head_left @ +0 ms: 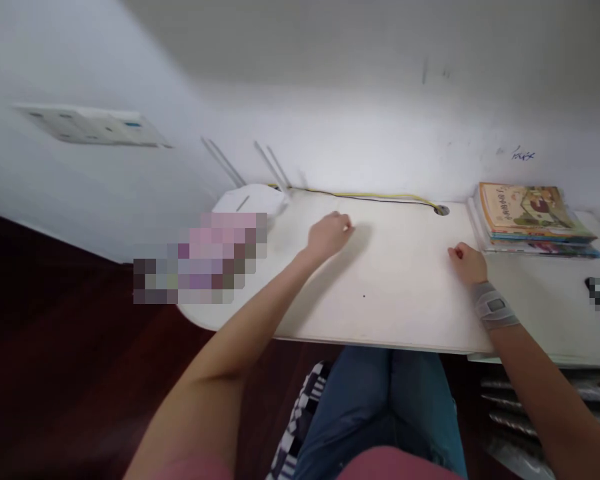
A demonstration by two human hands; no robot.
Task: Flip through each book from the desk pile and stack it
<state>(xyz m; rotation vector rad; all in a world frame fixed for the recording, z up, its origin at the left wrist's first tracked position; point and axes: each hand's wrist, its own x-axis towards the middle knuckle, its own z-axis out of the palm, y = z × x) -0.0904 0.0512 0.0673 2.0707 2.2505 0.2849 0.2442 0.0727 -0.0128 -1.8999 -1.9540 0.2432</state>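
My left hand (pixel 330 235) rests on the white desk (pixel 390 293), its fingers curled under into a loose fist with nothing seen in it. My right hand (pixel 467 262) lies further right on the desk, also curled shut, with a grey band around its wrist. Nothing shows between its fingers. Both hands sit on bare desk surface, apart from each other.
A stack of colourful books (pixel 533 217) lies at the back right. A white router (pixel 253 199) with antennas stands at the back left. A yellow and black cable (pixel 380 197) runs along the wall to a grommet hole (pixel 441 211). A blurred patch covers the desk's left end.
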